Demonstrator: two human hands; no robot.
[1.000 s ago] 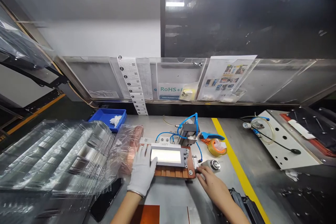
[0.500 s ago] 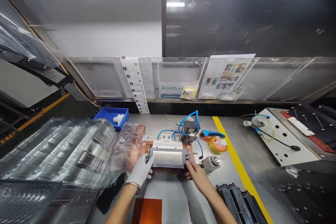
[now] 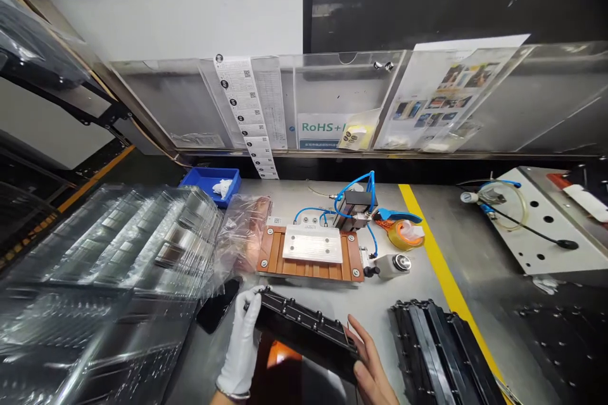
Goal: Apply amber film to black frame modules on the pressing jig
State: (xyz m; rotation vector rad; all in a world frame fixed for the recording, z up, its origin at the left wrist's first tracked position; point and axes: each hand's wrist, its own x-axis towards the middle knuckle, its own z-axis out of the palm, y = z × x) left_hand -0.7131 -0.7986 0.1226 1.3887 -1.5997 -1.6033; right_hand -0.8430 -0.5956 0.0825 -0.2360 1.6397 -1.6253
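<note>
My left hand (image 3: 243, 338), in a white glove, grips the left end of a long black plastic housing (image 3: 306, 329). My bare right hand (image 3: 368, 361) is closed round its right end. The housing is tilted, its right end lower, with a row of small round knobs along its top edge. Just beyond it lies a brown fixture (image 3: 275, 250) with a silver metal block (image 3: 312, 244) on top. Below the housing, part of an orange sheet (image 3: 284, 354) shows; the rest is hidden.
Several black housings (image 3: 432, 342) lie at the right. A phone (image 3: 218, 307) and clear plastic trays (image 3: 118, 253) are at the left. Behind stand a blue bin (image 3: 213, 180), a pneumatic cylinder (image 3: 356, 205), a tape roll (image 3: 405, 237) and a small bottle (image 3: 394, 264).
Both hands have come off the fixture towards me, carrying the housing, which now shows its black knobbed side. The fixture's silver block is uncovered. The head view has shifted.
</note>
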